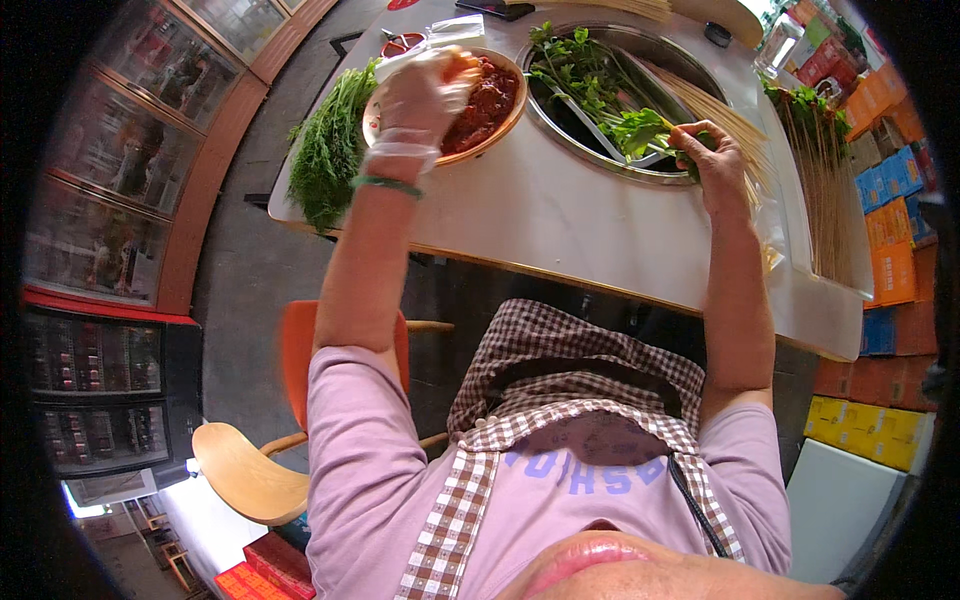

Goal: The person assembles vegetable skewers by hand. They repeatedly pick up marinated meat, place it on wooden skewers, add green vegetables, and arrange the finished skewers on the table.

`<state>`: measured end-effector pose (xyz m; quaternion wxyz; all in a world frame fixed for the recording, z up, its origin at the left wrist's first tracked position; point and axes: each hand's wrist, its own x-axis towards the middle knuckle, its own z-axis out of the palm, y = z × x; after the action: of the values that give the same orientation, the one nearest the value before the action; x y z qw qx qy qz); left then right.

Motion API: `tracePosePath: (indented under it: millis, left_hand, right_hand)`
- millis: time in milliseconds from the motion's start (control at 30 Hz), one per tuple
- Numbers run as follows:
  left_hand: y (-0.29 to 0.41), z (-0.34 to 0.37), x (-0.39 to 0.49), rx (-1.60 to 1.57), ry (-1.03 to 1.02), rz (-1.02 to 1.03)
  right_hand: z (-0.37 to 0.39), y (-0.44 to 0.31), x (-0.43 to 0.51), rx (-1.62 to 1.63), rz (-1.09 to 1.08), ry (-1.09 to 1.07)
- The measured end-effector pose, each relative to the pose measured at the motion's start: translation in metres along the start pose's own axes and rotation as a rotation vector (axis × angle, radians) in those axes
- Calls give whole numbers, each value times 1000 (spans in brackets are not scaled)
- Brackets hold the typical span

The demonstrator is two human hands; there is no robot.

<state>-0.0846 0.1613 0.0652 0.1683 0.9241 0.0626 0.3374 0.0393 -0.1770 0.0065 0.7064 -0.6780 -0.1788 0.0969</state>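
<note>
My left hand [421, 94] wears a clear plastic glove and is blurred over a round bowl [517, 112]. Dark red, wet-looking pieces, probably marinated meat [486, 109], fill the bowl; whether the glove's fingers hold any is unclear. My right hand [712, 154] pinches a leafy green sprig [651, 129] at the near right rim of a round metal-rimmed recess [544, 124] in the table. A metal tray [592, 135] inside that recess carries leafy stems [581, 75]. Thin wooden skewers [705, 101] lie across the recess's right side, partly behind my right hand.
Dill-like greens [330, 150] hang over the table's left edge. Scissors with red handles [401, 43] lie behind the bowl. Skewers with greens at one end [832, 187] fill a tray at the right. An orange chair [296, 360] stands left of me; stacked boxes [889, 247] line the right.
</note>
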Motion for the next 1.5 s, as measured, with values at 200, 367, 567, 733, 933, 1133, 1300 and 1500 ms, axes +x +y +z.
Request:
tracePosePath:
  millis: [200,367,567,733,933,1133,1300,1500]
  left_hand:
    - [-60,-31,-18,-141,-145,-296]
    - [-54,-15,-11,25,-211,-161]
    - [-49,6,6,55,-334,-230]
    - [-47,13,8,131,-362,-199]
    - [-46,12,10,177,-364,-126]
    - [-57,6,11,-46,-371,-321]
    - [-50,6,8,161,-370,-118]
    - [-34,6,12,400,-410,-76]
  right_hand:
    - [1,1,0,-36,3,-17]
    - [1,2,0,-1,-5,-47]
    - [2,3,1,-23,8,-29]
    - [5,0,-1,-18,14,-18]
    - [6,-2,-2,-29,-6,-4]
    - [6,0,-1,-36,-36,-7]
    - [6,1,0,-62,-2,-27]
    - [6,-1,-2,-43,-3,-19]
